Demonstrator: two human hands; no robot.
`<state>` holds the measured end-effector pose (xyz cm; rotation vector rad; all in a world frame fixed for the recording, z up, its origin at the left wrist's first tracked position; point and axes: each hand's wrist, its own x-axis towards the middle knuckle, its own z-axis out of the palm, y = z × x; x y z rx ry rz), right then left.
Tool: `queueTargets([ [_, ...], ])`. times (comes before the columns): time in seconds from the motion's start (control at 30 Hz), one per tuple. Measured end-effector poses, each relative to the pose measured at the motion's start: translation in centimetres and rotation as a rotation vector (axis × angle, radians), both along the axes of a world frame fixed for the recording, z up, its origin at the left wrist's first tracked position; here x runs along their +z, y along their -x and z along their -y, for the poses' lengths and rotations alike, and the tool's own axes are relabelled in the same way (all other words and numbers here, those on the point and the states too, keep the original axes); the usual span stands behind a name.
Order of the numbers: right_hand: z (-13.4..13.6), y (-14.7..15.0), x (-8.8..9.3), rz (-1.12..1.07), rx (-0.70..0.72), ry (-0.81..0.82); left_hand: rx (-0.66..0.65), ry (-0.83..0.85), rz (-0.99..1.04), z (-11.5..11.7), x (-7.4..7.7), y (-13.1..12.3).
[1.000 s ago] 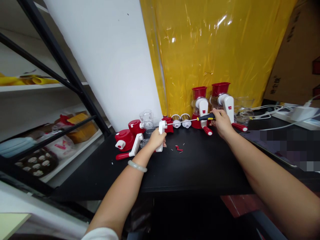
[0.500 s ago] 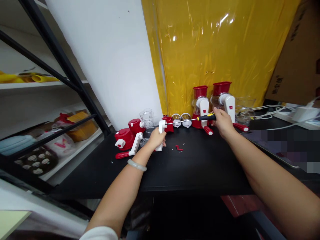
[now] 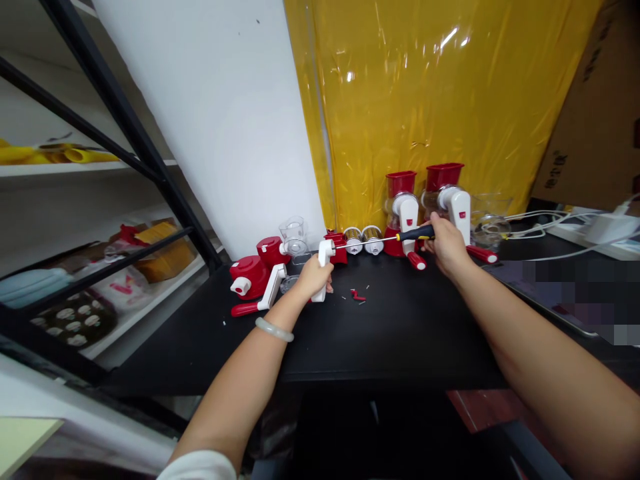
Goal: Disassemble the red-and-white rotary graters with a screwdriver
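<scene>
My left hand (image 3: 316, 275) is closed around a white crank handle (image 3: 326, 251), held upright just above the black tabletop. In my right hand (image 3: 445, 244) is a screwdriver (image 3: 417, 233) with a black and yellow grip. Its long shaft runs level to the left, and the tip meets the socket at the top of the crank handle; how deep it sits I cannot tell. Below the shaft lie a small red part (image 3: 358, 296) and several tiny screws. Left of my left hand rests another white crank (image 3: 271, 288) with a red grip.
Two red bases (image 3: 249, 277) and a clear hopper (image 3: 294, 235) stand at the left. Metal grater drums (image 3: 373, 240) stand at the back. Two assembled rotary graters (image 3: 401, 213) stand behind my right hand. White cables (image 3: 540, 220) and a dark tablet-like slab (image 3: 540, 293) lie at the right.
The screwdriver and my right hand have shifted very slightly to the right, and the grip has turned a little. My left hand holds the crank handle in nearly the same place.
</scene>
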<state>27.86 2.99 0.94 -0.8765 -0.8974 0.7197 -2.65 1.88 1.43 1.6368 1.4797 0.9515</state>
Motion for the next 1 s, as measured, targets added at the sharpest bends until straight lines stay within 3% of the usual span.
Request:
queueTargets([
  [0.23, 0.8, 0.7, 0.9, -0.184, 0.048, 0.078, -0.010, -0.004, -0.026, 0.2, 0.1, -0.1],
  [0.4, 1.1, 0.3, 0.7, -0.061, -0.007, 0.110, -0.027, -0.025, -0.039, 0.4, 0.2, -0.2],
  [0.6, 0.7, -0.3, -0.2, 0.272, -0.224, 0.099, -0.007, -0.018, -0.010, 0.1, 0.2, -0.1],
  [0.7, 0.3, -0.2, -0.3, 0.191, -0.167, 0.079, 0.001, -0.002, 0.003, 0.0, 0.2, 0.0],
  [0.87, 0.4, 0.0, 0.1, -0.150, 0.126, -0.010, 0.006, -0.016, -0.015, 0.2, 0.4, 0.0],
  [0.93, 0.5, -0.1, 0.1, -0.130, 0.106, 0.008, -0.002, -0.010, -0.027, 0.3, 0.4, -0.1],
  [1.0, 0.5, -0.4, -0.1, -0.013, -0.020, 0.046, -0.002, -0.004, -0.034, 0.3, 0.4, -0.1],
])
